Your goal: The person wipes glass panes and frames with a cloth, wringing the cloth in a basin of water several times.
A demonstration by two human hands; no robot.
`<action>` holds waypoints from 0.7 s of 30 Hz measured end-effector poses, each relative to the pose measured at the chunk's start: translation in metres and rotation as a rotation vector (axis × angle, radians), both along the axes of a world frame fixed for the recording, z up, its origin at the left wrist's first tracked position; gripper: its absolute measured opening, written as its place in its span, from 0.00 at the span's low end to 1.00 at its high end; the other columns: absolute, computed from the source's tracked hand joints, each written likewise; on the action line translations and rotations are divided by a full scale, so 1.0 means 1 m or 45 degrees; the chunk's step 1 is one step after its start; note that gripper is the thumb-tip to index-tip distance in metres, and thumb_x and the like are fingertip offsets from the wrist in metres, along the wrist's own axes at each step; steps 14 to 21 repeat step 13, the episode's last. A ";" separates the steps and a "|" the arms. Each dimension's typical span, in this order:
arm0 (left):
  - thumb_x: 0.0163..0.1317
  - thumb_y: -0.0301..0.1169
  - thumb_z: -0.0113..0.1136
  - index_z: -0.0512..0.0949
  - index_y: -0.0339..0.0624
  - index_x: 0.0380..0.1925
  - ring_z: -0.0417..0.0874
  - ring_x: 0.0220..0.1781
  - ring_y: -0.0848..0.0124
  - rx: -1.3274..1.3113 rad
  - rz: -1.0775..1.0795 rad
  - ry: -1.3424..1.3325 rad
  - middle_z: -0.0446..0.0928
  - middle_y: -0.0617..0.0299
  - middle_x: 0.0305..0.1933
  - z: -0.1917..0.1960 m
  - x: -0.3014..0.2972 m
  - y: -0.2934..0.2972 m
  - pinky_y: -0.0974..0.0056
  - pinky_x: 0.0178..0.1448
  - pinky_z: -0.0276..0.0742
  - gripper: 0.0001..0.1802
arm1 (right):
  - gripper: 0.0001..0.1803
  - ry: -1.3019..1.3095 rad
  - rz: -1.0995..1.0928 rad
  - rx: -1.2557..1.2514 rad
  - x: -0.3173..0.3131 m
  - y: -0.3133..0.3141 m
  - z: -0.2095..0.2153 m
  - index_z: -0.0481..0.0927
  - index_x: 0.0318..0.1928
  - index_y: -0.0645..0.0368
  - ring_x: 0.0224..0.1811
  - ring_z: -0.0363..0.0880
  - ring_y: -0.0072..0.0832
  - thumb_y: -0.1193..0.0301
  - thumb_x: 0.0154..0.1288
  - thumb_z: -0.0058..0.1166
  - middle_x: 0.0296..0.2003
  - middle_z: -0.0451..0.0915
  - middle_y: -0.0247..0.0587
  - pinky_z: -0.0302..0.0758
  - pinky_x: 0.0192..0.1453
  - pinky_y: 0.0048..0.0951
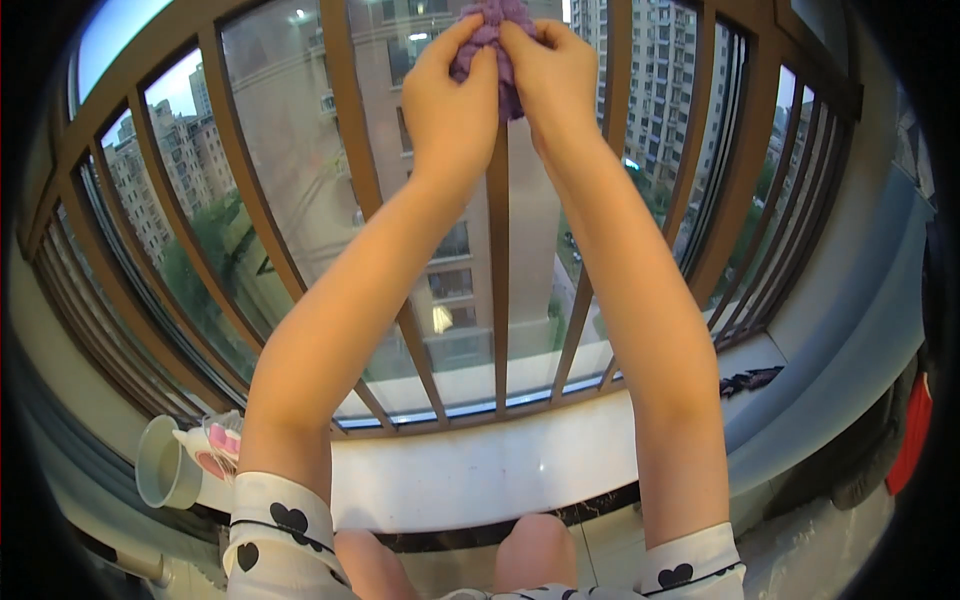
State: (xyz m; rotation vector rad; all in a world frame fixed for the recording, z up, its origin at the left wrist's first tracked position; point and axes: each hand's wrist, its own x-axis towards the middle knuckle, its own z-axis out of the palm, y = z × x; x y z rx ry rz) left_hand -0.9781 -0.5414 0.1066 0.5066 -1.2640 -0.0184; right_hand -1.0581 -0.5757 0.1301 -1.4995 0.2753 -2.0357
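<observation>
At the top of the head view, both my arms are stretched out and raised in front of a barred window. A bunched purple cloth (508, 97), with a ribbed or knitted look, is between my hands. My left hand (448, 100) grips its left side, thumb pressed on the front. My right hand (553, 80) pinches the right side, its thumb close to the left one. The cloth's upper end runs out of the picture. Directly behind and below it runs a brown vertical window bar (498, 260); I cannot tell whether the cloth touches it.
A white window ledge (480, 475) curves below the bars. On the left stand a pale bucket (165, 465) and a pink-and-white item (215, 445). Grey-blue curtain fabric (830, 405) hangs at the right, near a dark crumpled thing (750, 381) on the ledge. Tall buildings show outside.
</observation>
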 end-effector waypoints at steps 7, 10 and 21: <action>0.62 0.19 0.55 0.73 0.36 0.54 0.77 0.50 0.73 0.344 -0.194 0.162 0.76 0.58 0.52 -0.131 -0.007 0.028 0.71 0.54 0.73 0.19 | 0.07 0.114 0.149 0.296 -0.011 0.024 -0.129 0.79 0.36 0.66 0.30 0.74 0.15 0.74 0.61 0.58 0.29 0.78 0.33 0.70 0.34 0.17; 0.62 0.20 0.57 0.72 0.38 0.56 0.76 0.51 0.74 0.463 -0.089 0.182 0.75 0.61 0.52 -0.220 -0.001 0.028 0.71 0.55 0.73 0.20 | 0.05 0.216 0.092 0.467 -0.011 0.028 -0.206 0.79 0.36 0.65 0.31 0.73 0.13 0.75 0.62 0.57 0.28 0.78 0.31 0.70 0.35 0.17; 0.63 0.19 0.54 0.67 0.45 0.62 0.75 0.57 0.69 0.651 -0.116 0.150 0.74 0.60 0.54 -0.291 0.000 0.037 0.68 0.63 0.67 0.26 | 0.04 0.304 0.055 0.530 -0.013 0.037 -0.281 0.80 0.38 0.62 0.34 0.75 0.16 0.77 0.63 0.55 0.31 0.80 0.31 0.72 0.41 0.16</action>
